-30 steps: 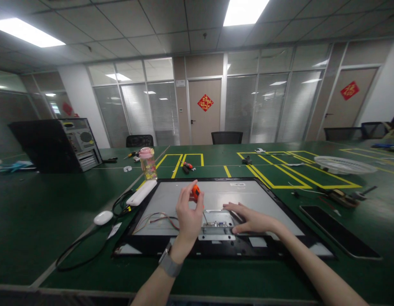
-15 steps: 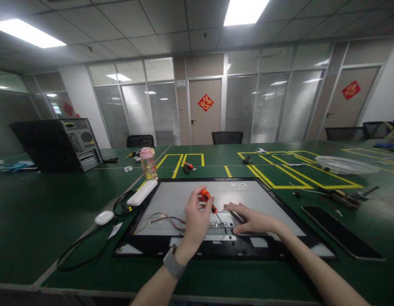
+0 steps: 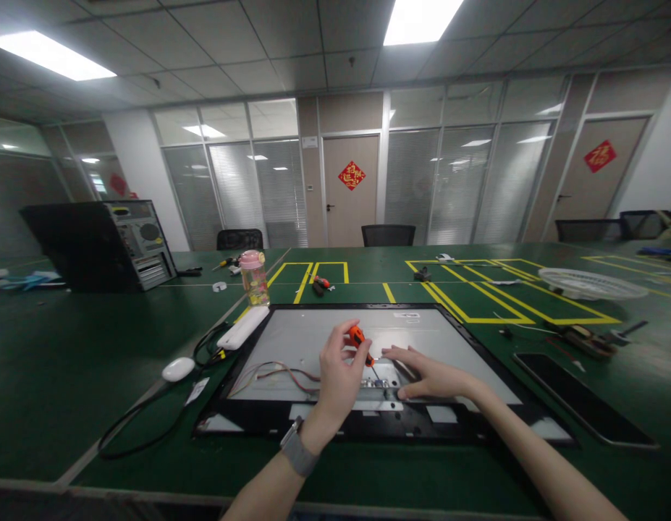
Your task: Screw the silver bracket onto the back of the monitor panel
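Observation:
My left hand (image 3: 339, 369), with a watch on the wrist, is closed round the orange and black handle of a screwdriver (image 3: 361, 343). The tool slants down to the right, its shaft pointing at a small row of connectors (image 3: 379, 383) on the back of a flat display panel (image 3: 297, 329). Whether the tip touches is too small to tell. My right hand (image 3: 430, 375) lies with fingers stretched over the panel, just right of the connectors, holding nothing. Thin coloured wires (image 3: 284, 367) run across the panel to behind my left hand.
A white power strip (image 3: 242, 328), black cables and a pink-lided bottle (image 3: 253, 278) stand left of the panel. A computer case (image 3: 96, 246) is farther left. To the right lie a phone-like black slab (image 3: 582, 398) and a circuit part (image 3: 590, 340). Pliers (image 3: 320, 284) lie beyond.
My left hand and the screwdriver have shifted slightly right and down. My right hand stays in the same place on the panel.

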`<move>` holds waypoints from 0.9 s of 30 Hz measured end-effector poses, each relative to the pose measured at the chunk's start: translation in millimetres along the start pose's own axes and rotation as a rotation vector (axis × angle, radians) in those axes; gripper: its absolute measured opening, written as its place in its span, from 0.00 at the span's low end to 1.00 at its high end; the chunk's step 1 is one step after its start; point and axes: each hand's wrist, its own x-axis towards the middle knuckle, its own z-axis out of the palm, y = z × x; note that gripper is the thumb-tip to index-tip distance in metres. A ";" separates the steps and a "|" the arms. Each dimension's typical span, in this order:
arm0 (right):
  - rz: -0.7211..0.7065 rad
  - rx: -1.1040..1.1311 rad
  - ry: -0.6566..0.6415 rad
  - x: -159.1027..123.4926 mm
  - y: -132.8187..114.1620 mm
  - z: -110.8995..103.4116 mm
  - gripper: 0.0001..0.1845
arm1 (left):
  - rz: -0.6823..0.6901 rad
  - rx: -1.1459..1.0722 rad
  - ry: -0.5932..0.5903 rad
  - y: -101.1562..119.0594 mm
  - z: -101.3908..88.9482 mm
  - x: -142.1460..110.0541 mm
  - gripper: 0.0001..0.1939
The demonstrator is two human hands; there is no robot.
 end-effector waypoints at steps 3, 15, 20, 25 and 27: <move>0.011 -0.001 0.001 -0.4 -1.9 -0.2 0.46 | 0.029 0.005 -0.073 -0.7 0.8 -1.1 0.15; -0.007 0.006 0.005 -1.0 0.3 -0.6 0.46 | 0.047 0.039 -0.096 1.0 0.1 -2.3 0.16; 0.003 0.013 0.003 -1.4 -1.9 -1.3 0.46 | 0.060 0.028 -0.078 -0.1 0.3 -2.7 0.16; 0.002 0.016 0.007 -0.9 -1.2 -0.8 0.46 | 0.070 0.027 -0.058 -1.9 0.4 -2.2 0.16; 0.007 0.019 0.011 -1.2 -1.7 -0.8 0.46 | 0.072 0.030 -0.055 -2.6 0.2 -2.1 0.16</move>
